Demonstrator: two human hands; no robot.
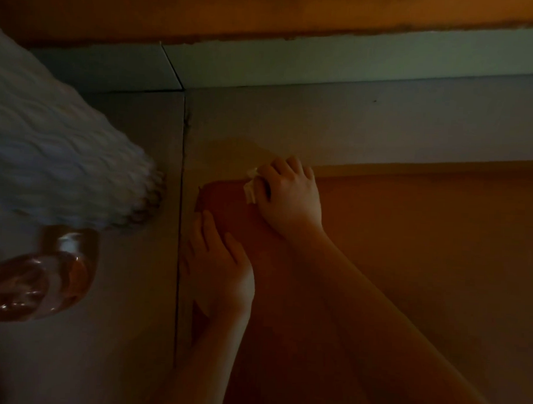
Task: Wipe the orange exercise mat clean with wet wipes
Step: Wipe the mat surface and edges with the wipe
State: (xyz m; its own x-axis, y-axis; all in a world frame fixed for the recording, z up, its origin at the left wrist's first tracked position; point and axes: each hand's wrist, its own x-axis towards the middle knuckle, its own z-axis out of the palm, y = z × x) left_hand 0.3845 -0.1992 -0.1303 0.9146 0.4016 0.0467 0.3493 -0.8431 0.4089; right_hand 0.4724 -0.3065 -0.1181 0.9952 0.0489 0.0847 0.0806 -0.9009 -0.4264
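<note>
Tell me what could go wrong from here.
1. The wet wipe, bunched in the right hand, sits at a corner of the orange mat; a stroke may run onto the floor and drag dirt back.
2. The left hand rests only at the mat's edge, so the corner might curl.
3. Dim light could hide missed spots.

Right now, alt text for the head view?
In dim light, the right hand holds a white wipe on the orange mat at its far-left corner; the left hand rests flat on its left edge. Fluffy white fabric lies further left.
</note>
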